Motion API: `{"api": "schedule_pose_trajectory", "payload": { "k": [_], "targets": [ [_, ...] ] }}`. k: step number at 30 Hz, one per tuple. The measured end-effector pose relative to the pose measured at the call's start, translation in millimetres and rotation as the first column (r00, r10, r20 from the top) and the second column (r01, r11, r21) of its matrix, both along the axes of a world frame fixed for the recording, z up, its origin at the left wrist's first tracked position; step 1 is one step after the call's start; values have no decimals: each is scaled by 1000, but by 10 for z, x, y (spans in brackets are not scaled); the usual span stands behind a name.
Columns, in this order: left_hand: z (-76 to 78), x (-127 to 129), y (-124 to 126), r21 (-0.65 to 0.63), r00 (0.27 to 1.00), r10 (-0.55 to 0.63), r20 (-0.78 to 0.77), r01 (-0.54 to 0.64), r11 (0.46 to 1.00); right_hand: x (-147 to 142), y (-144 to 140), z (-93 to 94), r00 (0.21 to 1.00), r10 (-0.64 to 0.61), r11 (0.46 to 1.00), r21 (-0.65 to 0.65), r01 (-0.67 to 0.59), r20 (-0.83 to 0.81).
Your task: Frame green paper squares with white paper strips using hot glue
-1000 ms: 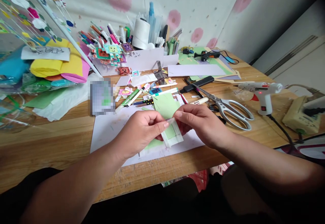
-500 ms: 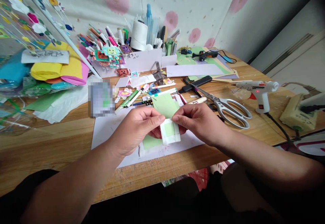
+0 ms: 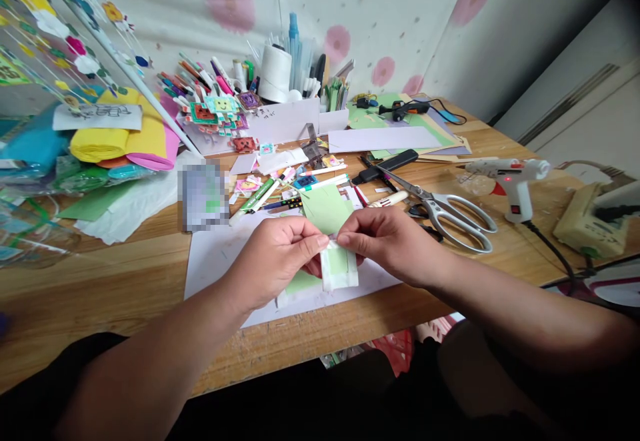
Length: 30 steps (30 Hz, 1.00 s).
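Observation:
A small green paper piece with white strips along its edges (image 3: 339, 274) is held up between my hands, over the table's front part. My left hand (image 3: 280, 254) pinches its upper left corner between thumb and fingers. At the upper right, my right hand (image 3: 383, 244) pinches the same piece, the two thumbs close together. Behind it lies a light green paper sheet (image 3: 325, 209), and another green paper (image 3: 303, 283) shows partly beneath. Both rest on a white sheet (image 3: 220, 254). My fingertips behind the piece are mostly hidden.
Large scissors (image 3: 450, 217) lie right of my hands, near a white glue gun (image 3: 517, 181) with a red light. Markers (image 3: 263, 194) and paper scraps are strewn behind. A power strip (image 3: 583, 224) sits far right; crepe paper rolls (image 3: 120, 137) are piled left.
My thumbs have come closer together along the top edge of the piece, which has shifted slightly down and right. The view has moved a little.

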<state>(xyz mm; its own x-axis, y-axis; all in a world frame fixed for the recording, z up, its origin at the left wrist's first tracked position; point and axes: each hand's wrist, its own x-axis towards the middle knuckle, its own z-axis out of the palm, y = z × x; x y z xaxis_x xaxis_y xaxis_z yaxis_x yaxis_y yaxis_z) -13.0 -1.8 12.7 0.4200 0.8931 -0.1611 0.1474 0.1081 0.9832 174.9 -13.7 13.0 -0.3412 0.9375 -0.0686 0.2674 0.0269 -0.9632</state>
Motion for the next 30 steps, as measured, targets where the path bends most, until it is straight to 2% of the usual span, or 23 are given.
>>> {"api": "schedule_pose_trajectory", "payload": {
  "k": [6, 10, 14, 23, 30],
  "targets": [
    [-32, 14, -22, -155, 982, 24, 188, 6, 988, -53, 2, -24, 996, -69, 997, -25, 68, -52],
    [-39, 8, -11, -175, 960, 4, 279, 46, 983, -46, -1, -88, 988, -95, 995, -45, 91, -122],
    [-47, 2, 6, -168, 960, -23, 279, 72, 983, -29, -26, -102, 982, -106, 994, -59, 97, -158],
    [-93, 22, -15, -131, 972, -7, 233, 39, 991, -46, -45, -35, 980, -67, 992, -119, 45, -186],
    [-93, 17, -26, -114, 971, -42, 236, 70, 991, -82, -51, -19, 984, -128, 992, -22, 126, -123]
  ]
}}
